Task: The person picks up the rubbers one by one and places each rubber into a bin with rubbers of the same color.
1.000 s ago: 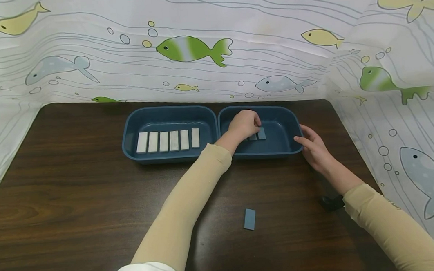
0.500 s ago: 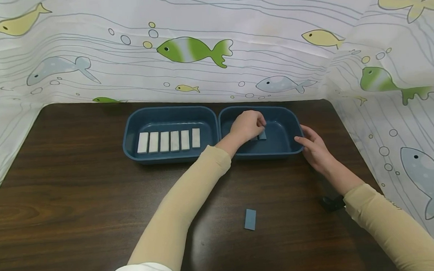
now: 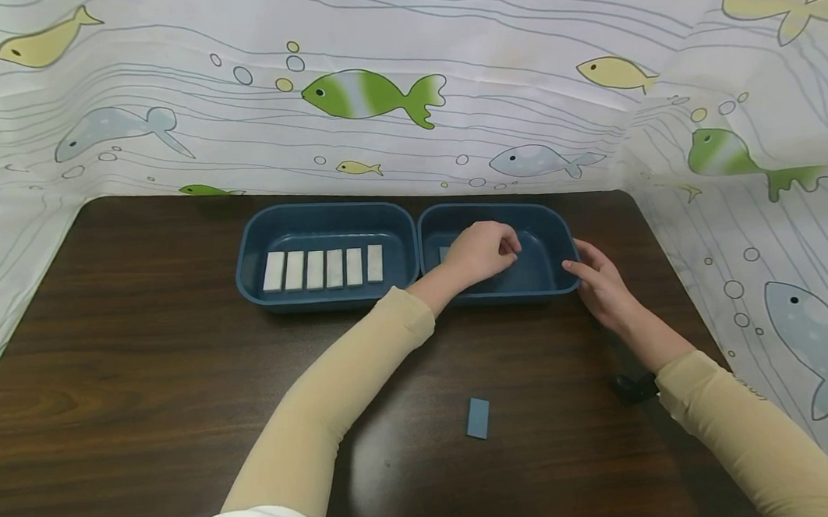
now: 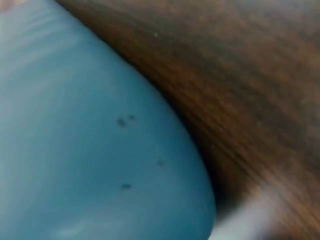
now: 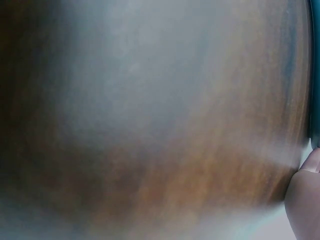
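My left hand (image 3: pixel 485 251) reaches into the right blue bin (image 3: pixel 458 297), fingers bent down over its floor. The fingertips are turned away, so whether they pinch anything is hidden. One blue-grey tile (image 3: pixel 445 253) peeks out at the left of this hand; the hand covers the area beside it. At the bin's right end my right hand (image 3: pixel 601 288) grips the rim, thumb over the edge and fingers along the outer wall. In the left wrist view a blue bin wall (image 4: pixel 100 140) looms close. The right wrist view catches part of the right hand (image 5: pixel 305 200) beside a blue edge.
Left of that bin, touching it, stands another blue bin (image 3: pixel 332 300) holding a row of several white tiles (image 3: pixel 314 270). A single blue-grey tile (image 3: pixel 478 418) lies on the dark wooden table (image 3: pixel 147 397) nearer the front. A fish-patterned sheet (image 3: pixel 394 150) walls the back and sides.
My left hand has moved slightly right and toward me inside the right bin, now covering the tiles that showed near its fingers. The right hand keeps its grip on the rim.
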A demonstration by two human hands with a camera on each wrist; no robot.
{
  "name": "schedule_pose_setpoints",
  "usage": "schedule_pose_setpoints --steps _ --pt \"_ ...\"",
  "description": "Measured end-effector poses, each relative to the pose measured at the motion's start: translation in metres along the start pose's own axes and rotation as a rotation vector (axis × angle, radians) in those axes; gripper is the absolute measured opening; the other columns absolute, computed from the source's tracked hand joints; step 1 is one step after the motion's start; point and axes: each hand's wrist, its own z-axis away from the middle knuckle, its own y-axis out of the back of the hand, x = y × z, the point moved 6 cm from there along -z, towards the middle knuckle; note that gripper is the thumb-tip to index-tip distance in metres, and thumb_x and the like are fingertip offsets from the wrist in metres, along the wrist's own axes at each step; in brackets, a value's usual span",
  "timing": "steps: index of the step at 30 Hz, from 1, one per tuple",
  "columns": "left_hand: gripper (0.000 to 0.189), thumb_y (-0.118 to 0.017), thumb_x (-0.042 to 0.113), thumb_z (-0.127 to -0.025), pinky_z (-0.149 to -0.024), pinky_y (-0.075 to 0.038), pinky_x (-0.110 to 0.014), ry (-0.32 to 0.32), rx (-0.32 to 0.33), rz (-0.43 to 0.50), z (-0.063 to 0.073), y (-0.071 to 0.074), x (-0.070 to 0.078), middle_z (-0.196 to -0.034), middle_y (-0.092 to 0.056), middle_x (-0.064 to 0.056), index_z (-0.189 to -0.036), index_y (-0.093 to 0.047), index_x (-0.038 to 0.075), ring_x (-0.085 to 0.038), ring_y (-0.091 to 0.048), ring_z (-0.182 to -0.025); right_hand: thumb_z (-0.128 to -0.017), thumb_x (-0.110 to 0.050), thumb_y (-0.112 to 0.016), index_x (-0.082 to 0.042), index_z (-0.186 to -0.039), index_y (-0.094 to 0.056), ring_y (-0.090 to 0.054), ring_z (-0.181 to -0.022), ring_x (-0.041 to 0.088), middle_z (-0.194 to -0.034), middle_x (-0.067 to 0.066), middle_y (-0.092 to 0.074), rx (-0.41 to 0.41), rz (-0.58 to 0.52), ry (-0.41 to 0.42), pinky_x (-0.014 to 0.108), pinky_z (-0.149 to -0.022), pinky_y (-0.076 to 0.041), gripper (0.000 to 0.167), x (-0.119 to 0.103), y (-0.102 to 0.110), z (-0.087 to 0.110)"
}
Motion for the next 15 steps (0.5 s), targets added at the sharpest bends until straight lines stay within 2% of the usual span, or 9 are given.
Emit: schedule_pose_setpoints --steps 7,15 --pt "0.016 -0.071 0.012 -0.103 -0.096 -0.056 -0.024 -0.044 -0.013 0.072 0.011 0.005 0.003 -0.114 -0.078 -0.005 -0.117 -0.078 0.009 -0.016 -0.07 -0.105 -0.108 -0.001 -0.053 -0.019 -0.131 -0.057 -0.069 -0.102 0.003 -0.122 -0.006 -0.063 0.004 0.004 -0.009 0.015 -0.09 -0.055 0.029 0.001 0.0 0.0" --pt "0.016 -0.072 0.012 -0.102 -0.092 -0.056 -0.024 -0.052 -0.004 0.173 0.027 0.011 0.005 -0.11 -0.078 -0.006 -0.116 -0.078 0.006 -0.017 -0.069 -0.101 -0.108 -0.001 -0.053 -0.016 -0.133 -0.054 -0.069 -0.101 0.004 -0.123 -0.005 -0.062 -0.002 0.0 -0.004 0.015 -0.089 -0.055 0.03 0.0 0.0 0.001"
